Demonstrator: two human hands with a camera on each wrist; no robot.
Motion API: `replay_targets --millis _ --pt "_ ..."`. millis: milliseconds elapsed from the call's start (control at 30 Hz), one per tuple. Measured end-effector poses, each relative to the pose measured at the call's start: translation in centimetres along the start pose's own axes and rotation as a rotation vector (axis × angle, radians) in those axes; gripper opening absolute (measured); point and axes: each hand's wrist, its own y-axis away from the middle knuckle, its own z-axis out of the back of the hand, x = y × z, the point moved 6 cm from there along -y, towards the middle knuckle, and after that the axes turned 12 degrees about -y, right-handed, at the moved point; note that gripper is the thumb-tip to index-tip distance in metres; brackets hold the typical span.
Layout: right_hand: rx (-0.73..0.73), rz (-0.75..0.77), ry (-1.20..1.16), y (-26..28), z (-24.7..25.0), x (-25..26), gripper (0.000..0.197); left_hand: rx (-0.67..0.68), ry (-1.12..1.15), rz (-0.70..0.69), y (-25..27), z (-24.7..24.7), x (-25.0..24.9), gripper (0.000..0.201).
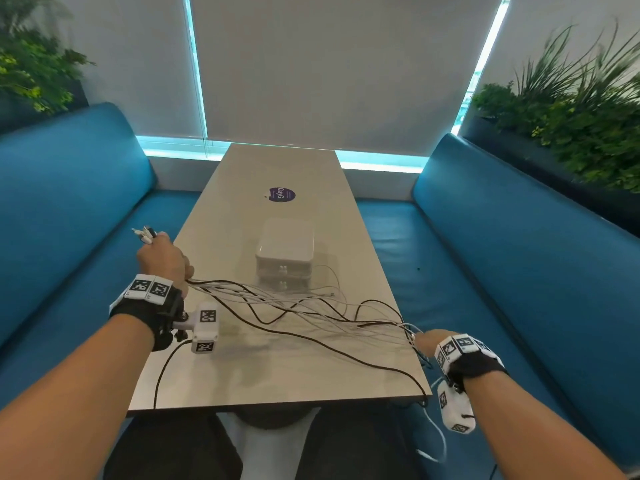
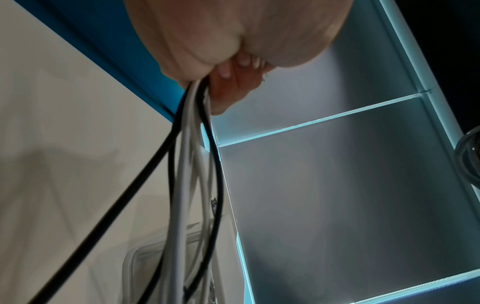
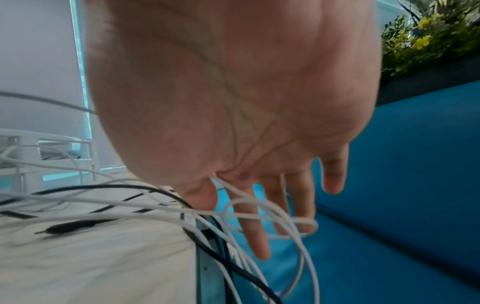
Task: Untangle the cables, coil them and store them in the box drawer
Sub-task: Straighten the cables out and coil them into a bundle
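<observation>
A tangle of white and black cables (image 1: 294, 306) stretches across the table (image 1: 242, 382) between my two hands. My left hand (image 1: 162, 258) hovers over the left table edge and grips one end of the bundle in a fist, with several connector ends (image 1: 145, 233) poking out past the knuckles. The left wrist view shows its curled fingers (image 2: 228, 82) round the cables (image 2: 182, 185). My right hand (image 1: 427, 341) is at the right table edge, fingers (image 3: 249, 216) straight and hanging, with white cable loops (image 3: 272, 216) draped among them. The white drawer box (image 1: 285, 251) stands mid-table behind the cables.
Blue benches (image 1: 69, 220) flank the narrow table on both sides. A purple sticker (image 1: 282, 195) lies beyond the box. One black cable (image 1: 162, 375) hangs over the near edge. A black jack plug (image 3: 70, 225) lies on the tabletop. Plants (image 1: 571, 116) stand behind the right bench.
</observation>
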Motion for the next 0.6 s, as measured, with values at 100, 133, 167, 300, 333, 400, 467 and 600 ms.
replay_targets --millis 100,133,167,300,333,400,467,600 --pt "0.013 0.006 -0.026 0.5 0.3 -0.8 0.055 -0.019 -0.003 0.003 -0.4 0.2 -0.6 0.023" --pt "0.022 0.011 -0.006 0.2 0.3 -1.3 0.051 -0.029 -0.007 -0.002 -0.5 0.3 -0.8 0.022" --pt "0.028 -0.008 0.027 0.0 0.2 -1.9 0.050 -0.036 -0.007 -0.007 -0.5 0.4 -1.0 0.023" --pt "0.035 -0.023 0.094 0.3 0.2 -2.8 0.055 -0.020 0.023 0.021 -0.3 0.0 -0.6 0.026" --pt "0.038 -0.027 0.097 0.2 0.3 -2.9 0.055 -0.004 0.010 0.025 -0.2 -0.2 -0.4 0.026" --pt "0.046 -0.007 0.095 -0.1 0.7 -2.7 0.051 0.030 -0.035 0.023 0.1 -0.6 -0.2 0.026" --pt "0.071 0.015 0.054 -0.4 1.0 -2.6 0.055 0.017 -0.012 0.023 0.1 -0.6 -0.1 0.026" --pt "0.118 0.029 0.038 -0.2 1.5 -2.6 0.047 -0.006 0.026 0.003 0.1 -0.3 -0.6 0.024"
